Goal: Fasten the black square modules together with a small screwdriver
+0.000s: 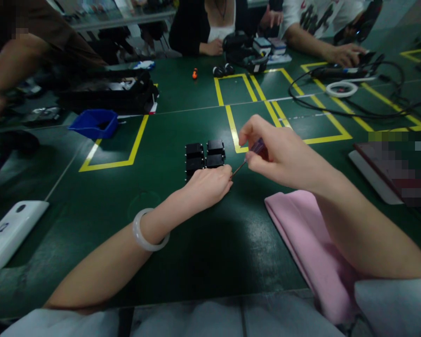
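My right hand (272,150) grips a screwdriver (257,146) by its purple handle, the thin shaft slanting down and left. The tip ends at the fingers of my left hand (210,185); the exact contact point is hidden. My left hand is closed, palm down, on what looks like a black block, mostly covered by the fingers. Just beyond it, several small black blocks (215,146) with shiny metal spots along their edges stand close together in two columns. The nearest of them are partly behind my left hand.
A folded pink cloth (301,234) lies under my right forearm. Left are a white device (16,229), a blue bin (94,122) and a black case (108,93). Yellow tape (231,126) marks the green table. Cables (340,110) lie far right; other people sit across.
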Demonstrator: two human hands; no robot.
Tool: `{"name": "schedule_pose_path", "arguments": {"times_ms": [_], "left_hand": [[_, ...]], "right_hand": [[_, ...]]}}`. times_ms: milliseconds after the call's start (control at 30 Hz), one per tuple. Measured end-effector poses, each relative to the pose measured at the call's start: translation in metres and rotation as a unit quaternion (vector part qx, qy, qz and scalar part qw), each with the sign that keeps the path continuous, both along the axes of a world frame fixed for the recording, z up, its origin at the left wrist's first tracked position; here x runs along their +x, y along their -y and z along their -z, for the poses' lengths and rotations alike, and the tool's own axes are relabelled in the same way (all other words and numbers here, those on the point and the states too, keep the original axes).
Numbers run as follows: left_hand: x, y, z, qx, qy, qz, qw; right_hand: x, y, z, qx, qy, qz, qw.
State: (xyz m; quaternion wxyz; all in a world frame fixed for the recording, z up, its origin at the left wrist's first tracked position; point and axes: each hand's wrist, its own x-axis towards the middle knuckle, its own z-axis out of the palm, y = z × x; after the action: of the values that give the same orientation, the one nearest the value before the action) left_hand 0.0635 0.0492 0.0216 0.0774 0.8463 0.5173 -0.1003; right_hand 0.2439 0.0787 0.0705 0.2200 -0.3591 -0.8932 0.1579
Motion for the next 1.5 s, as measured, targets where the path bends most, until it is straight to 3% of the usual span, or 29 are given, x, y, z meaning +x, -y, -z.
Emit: {"name": "schedule_pose_path", "arguments": {"times_ms": [200, 300, 433, 600, 767, 867, 1000, 1500], "left_hand": [[-0.028, 0.004, -0.007, 0.009, 0.124, -0.005, 0.992], [-0.060, 0.004, -0.017, 0.016, 0.139, -0.054, 0.989], [-0.124, 0.002, -0.018, 0.006, 0.084, -0.167, 0.982], [-0.212, 0.011, 0.003, -0.010, -0.005, -0.288, 0.958], [-0.265, 0.025, 0.015, -0.059, -0.053, -0.392, 0.917], [-0.275, 0.027, 0.021, -0.064, -0.068, -0.421, 0.902], [-0.275, 0.028, 0.026, -0.031, -0.058, -0.385, 0.920], [-0.277, 0.036, 0.023, 0.002, -0.062, -0.417, 0.907]], "right_hand": [[0.003, 0.001, -0.004, 0.041, -0.106, 0.071, 0.991], [0.003, -0.001, -0.001, 0.058, -0.151, 0.082, 0.984], [0.002, -0.002, 0.001, 0.032, -0.139, 0.106, 0.984], [-0.001, -0.004, 0.005, 0.025, -0.114, 0.098, 0.988], [-0.003, -0.006, 0.010, 0.021, -0.093, 0.086, 0.992], [-0.004, -0.006, 0.011, 0.017, -0.094, 0.079, 0.992], [-0.004, -0.006, 0.012, 0.012, -0.102, 0.068, 0.992], [-0.006, -0.012, 0.022, -0.027, -0.129, 0.054, 0.990]]}}
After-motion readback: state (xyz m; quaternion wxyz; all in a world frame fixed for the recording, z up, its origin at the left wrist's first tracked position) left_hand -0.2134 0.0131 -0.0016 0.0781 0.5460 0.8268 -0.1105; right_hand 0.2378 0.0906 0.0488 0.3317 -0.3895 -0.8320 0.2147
